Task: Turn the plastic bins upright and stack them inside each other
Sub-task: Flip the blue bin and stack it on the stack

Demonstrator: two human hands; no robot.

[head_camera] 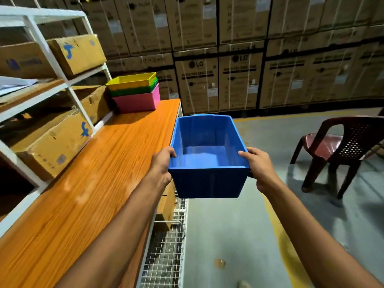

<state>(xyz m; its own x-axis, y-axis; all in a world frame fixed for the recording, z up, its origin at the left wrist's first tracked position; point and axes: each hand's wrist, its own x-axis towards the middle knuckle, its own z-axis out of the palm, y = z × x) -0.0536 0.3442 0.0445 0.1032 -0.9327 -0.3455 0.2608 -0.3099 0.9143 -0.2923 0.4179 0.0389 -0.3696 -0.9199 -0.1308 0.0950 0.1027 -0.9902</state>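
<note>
Along the left edge of the counter [93, 183], a white shelf rack [68, 86] loaded with cardboard boxes [76, 55].

At the far right corner of the counter, 3 bins nested upright: pink bin [135, 102] at the bottom, green bin [133, 91] inside it, yellow bin [131, 82] on top.

Left grip [164, 163] curled round the near left corner of the blue bin [207, 159], pinching the rim. Blue bin upright, mouth up, off the counter altogether, in the air just past its right edge and above the floor [228, 235], well short of the stack. Right grip [259, 165] curled round the near right corner, pinching the rim likewise.

Further right, a dark red chair [342, 148], well apart.

Likely troubles from here:
1. Held by only the 2 near corners, with the far end unsupported; probably prone to dipping or slipping out and dropping to the floor.
2. Stack close to the counter's corner; a careless swing in from the right could shove it off the edge.
3. Blue bin seemingly deeper than the yellow one; may not seat fully, and might perch tilted or jam if pressed down.
</note>
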